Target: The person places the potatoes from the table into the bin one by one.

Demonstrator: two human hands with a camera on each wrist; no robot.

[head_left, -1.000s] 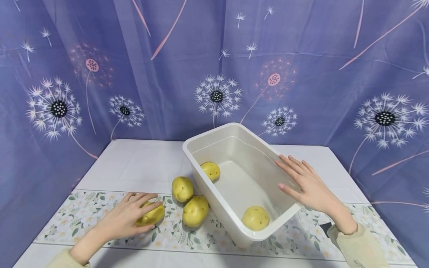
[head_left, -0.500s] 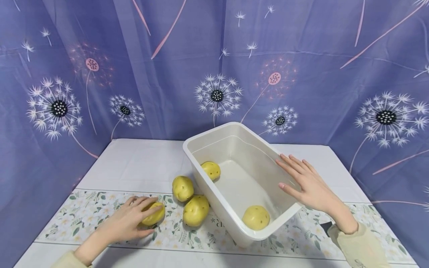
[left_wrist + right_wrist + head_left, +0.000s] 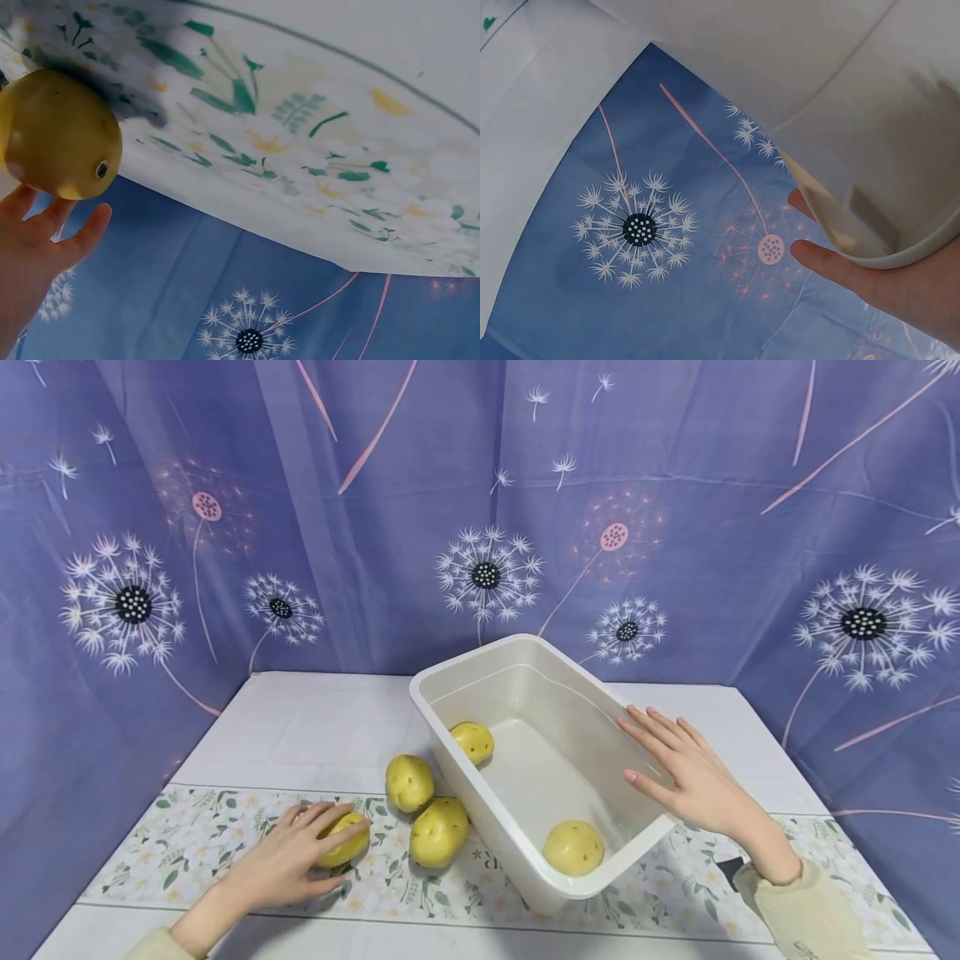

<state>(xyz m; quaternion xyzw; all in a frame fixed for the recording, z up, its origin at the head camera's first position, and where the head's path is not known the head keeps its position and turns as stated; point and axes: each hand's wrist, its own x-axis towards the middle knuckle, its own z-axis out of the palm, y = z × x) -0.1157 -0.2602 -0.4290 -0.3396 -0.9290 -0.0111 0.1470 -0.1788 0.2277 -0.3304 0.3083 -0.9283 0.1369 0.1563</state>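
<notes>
In the head view my left hand [image 3: 281, 860] rests its fingers on a yellow potato [image 3: 347, 842] on the table, the thumb held apart from it. The left wrist view shows that potato [image 3: 64, 135] touching the tablecloth, fingertips against its side. My right hand [image 3: 693, 772] lies with straight, spread fingers over the right rim of a white plastic bin [image 3: 480, 797]. In the right wrist view the bin's rim [image 3: 900, 259] sits in front of the right hand [image 3: 900, 292]. Inside the bin are a potato [image 3: 472, 742] at the left wall and another potato [image 3: 573, 848] at the near end.
Between left hand and bin lie a potato [image 3: 409, 783] and a second potato [image 3: 438, 833] right against the bin. A floral strip [image 3: 202, 843] crosses the white tablecloth [image 3: 322, 718]. Purple dandelion curtains [image 3: 375, 527] enclose the table's back and sides.
My left hand has drawn back slightly, showing more of the potato, and its thumb has come away from it. The right hand and the bin stay in place.
</notes>
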